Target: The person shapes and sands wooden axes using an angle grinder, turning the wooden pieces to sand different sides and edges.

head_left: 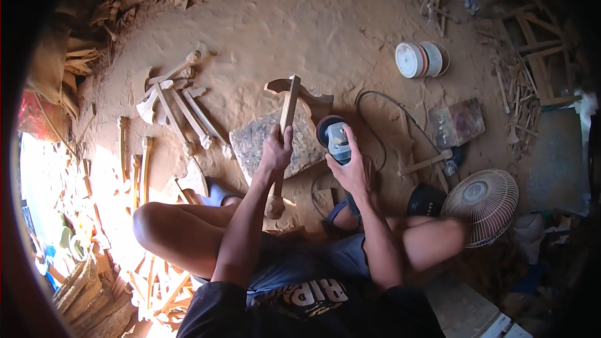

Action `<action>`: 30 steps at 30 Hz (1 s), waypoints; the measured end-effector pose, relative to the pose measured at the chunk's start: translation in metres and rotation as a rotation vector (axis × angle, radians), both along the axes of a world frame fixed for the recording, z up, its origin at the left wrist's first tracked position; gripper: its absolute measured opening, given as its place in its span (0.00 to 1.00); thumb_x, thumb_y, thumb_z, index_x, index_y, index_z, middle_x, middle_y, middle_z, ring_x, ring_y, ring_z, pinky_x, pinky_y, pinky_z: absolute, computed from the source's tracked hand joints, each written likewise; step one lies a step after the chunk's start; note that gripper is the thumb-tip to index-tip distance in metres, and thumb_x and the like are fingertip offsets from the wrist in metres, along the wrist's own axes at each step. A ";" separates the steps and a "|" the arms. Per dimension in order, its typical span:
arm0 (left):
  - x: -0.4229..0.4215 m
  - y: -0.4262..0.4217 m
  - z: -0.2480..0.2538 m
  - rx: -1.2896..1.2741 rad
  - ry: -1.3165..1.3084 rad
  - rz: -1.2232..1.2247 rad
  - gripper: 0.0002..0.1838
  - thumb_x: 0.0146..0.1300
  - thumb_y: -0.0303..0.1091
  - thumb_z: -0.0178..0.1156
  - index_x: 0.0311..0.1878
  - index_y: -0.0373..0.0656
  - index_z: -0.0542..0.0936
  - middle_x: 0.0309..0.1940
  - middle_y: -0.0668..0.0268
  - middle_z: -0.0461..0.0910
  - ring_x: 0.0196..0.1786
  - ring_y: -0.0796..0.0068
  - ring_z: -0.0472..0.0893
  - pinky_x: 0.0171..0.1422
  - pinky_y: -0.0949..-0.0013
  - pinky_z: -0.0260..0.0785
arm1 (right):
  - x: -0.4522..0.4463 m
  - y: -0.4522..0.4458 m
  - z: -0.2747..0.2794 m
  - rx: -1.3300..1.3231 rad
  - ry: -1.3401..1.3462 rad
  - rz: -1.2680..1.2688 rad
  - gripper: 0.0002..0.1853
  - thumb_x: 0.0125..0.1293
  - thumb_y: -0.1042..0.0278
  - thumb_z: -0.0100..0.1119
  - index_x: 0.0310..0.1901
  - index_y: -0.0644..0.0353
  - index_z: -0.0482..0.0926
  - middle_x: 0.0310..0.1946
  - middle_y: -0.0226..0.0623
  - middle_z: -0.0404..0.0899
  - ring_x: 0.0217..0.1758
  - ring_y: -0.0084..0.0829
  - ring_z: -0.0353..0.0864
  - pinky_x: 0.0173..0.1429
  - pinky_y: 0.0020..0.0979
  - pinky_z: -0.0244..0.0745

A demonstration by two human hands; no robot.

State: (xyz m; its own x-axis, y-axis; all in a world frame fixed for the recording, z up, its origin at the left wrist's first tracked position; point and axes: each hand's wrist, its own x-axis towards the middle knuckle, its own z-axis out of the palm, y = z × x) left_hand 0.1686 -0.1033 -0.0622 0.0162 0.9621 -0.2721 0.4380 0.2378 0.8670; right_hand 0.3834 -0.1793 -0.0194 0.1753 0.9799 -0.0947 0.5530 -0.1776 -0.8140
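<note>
A wooden axe-shaped piece (290,105) stands nearly upright in my left hand (276,150), whose fingers are wrapped round its shaft. A curved blade-like head crosses its upper end, and a rounded knob (274,207) forms the lower end. In my right hand (354,174) is an angle grinder (339,143) with a dark round disc (328,128), just right of the axe piece and apart from its shaft. Beneath both lies a mottled stone-like block (256,143). Whether the disc spins I cannot tell.
More axe-shaped wooden pieces (177,107) lie on the dusty ground at left. A dark cord (408,114) loops to the right. Beyond it are a white bucket (410,61), a second block (458,122) and a caged fan (482,205). Wood piles line the edges.
</note>
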 end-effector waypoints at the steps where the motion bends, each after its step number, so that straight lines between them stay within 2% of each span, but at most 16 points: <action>1: 0.001 -0.001 0.003 -0.018 -0.007 0.003 0.23 0.83 0.53 0.54 0.46 0.38 0.75 0.21 0.62 0.73 0.22 0.71 0.74 0.28 0.58 0.66 | -0.001 0.002 -0.007 0.019 -0.043 0.014 0.47 0.63 0.63 0.74 0.82 0.50 0.61 0.69 0.53 0.78 0.67 0.52 0.81 0.68 0.46 0.77; 2: 0.001 -0.002 0.006 -0.036 -0.012 0.008 0.23 0.83 0.53 0.54 0.46 0.38 0.75 0.20 0.62 0.73 0.23 0.71 0.75 0.29 0.58 0.66 | -0.003 0.004 -0.013 0.039 -0.086 0.027 0.47 0.63 0.59 0.74 0.82 0.47 0.60 0.67 0.53 0.80 0.62 0.55 0.83 0.64 0.49 0.79; 4: -0.001 -0.003 0.003 0.012 0.010 -0.006 0.22 0.83 0.51 0.55 0.47 0.37 0.75 0.21 0.61 0.74 0.24 0.72 0.76 0.29 0.58 0.67 | -0.010 0.010 0.000 -0.047 0.032 0.039 0.47 0.64 0.71 0.73 0.82 0.55 0.60 0.75 0.52 0.73 0.77 0.44 0.76 0.78 0.39 0.70; 7: 0.006 -0.009 0.002 0.091 -0.013 0.008 0.20 0.82 0.48 0.56 0.45 0.36 0.75 0.21 0.59 0.74 0.24 0.71 0.76 0.30 0.58 0.68 | -0.015 0.014 -0.003 -0.019 -0.021 0.033 0.47 0.63 0.67 0.74 0.82 0.52 0.61 0.71 0.53 0.78 0.71 0.50 0.81 0.73 0.42 0.75; 10: 0.006 -0.009 0.005 0.012 -0.053 0.028 0.22 0.82 0.49 0.56 0.44 0.35 0.75 0.21 0.57 0.75 0.25 0.70 0.76 0.31 0.58 0.68 | -0.018 0.013 0.011 -0.006 -0.214 0.032 0.46 0.64 0.51 0.73 0.82 0.44 0.63 0.64 0.54 0.83 0.57 0.59 0.87 0.58 0.52 0.83; 13: 0.006 -0.007 0.007 0.018 -0.015 0.015 0.20 0.82 0.46 0.56 0.47 0.34 0.75 0.25 0.41 0.80 0.28 0.47 0.84 0.34 0.49 0.72 | -0.017 0.008 0.020 -0.195 -0.183 0.004 0.47 0.63 0.52 0.74 0.82 0.46 0.63 0.65 0.53 0.83 0.58 0.59 0.86 0.60 0.51 0.83; 16: 0.009 -0.008 0.008 0.027 0.008 0.010 0.20 0.82 0.46 0.56 0.45 0.34 0.74 0.25 0.42 0.80 0.28 0.49 0.84 0.34 0.50 0.72 | -0.015 -0.002 0.018 -0.226 -0.176 0.011 0.47 0.62 0.52 0.74 0.82 0.46 0.63 0.64 0.53 0.83 0.58 0.60 0.86 0.60 0.52 0.82; 19: 0.009 -0.007 0.009 -0.055 -0.023 0.039 0.20 0.82 0.46 0.57 0.45 0.34 0.75 0.24 0.42 0.80 0.28 0.47 0.85 0.34 0.49 0.72 | -0.013 -0.011 0.012 -0.102 -0.093 0.024 0.47 0.62 0.54 0.74 0.82 0.45 0.63 0.62 0.54 0.84 0.57 0.60 0.87 0.60 0.52 0.82; 22: 0.011 -0.011 0.011 0.026 -0.003 0.050 0.23 0.82 0.49 0.56 0.44 0.34 0.74 0.20 0.56 0.74 0.24 0.69 0.75 0.29 0.57 0.67 | -0.020 -0.004 0.027 -0.160 -0.024 -0.059 0.46 0.61 0.62 0.77 0.80 0.54 0.65 0.63 0.55 0.84 0.65 0.49 0.86 0.68 0.42 0.80; 24: 0.011 -0.010 0.008 0.020 -0.016 0.055 0.23 0.82 0.49 0.56 0.44 0.34 0.75 0.20 0.56 0.74 0.24 0.70 0.74 0.29 0.57 0.66 | -0.019 0.003 0.001 -0.033 -0.045 -0.039 0.46 0.61 0.62 0.76 0.80 0.53 0.64 0.64 0.55 0.83 0.65 0.50 0.86 0.67 0.43 0.80; 28: 0.011 -0.012 0.004 0.044 -0.036 0.062 0.22 0.82 0.49 0.57 0.44 0.34 0.75 0.20 0.56 0.74 0.24 0.71 0.73 0.29 0.58 0.66 | -0.018 0.015 -0.006 0.029 -0.122 -0.008 0.46 0.61 0.61 0.77 0.81 0.52 0.64 0.63 0.53 0.84 0.64 0.52 0.86 0.66 0.44 0.80; 30: 0.010 -0.012 0.004 0.061 -0.017 0.053 0.20 0.82 0.47 0.57 0.45 0.34 0.75 0.21 0.49 0.77 0.24 0.58 0.79 0.30 0.54 0.68 | -0.018 0.014 0.002 -0.001 -0.164 -0.004 0.46 0.63 0.56 0.75 0.81 0.50 0.64 0.61 0.55 0.85 0.59 0.57 0.87 0.62 0.49 0.82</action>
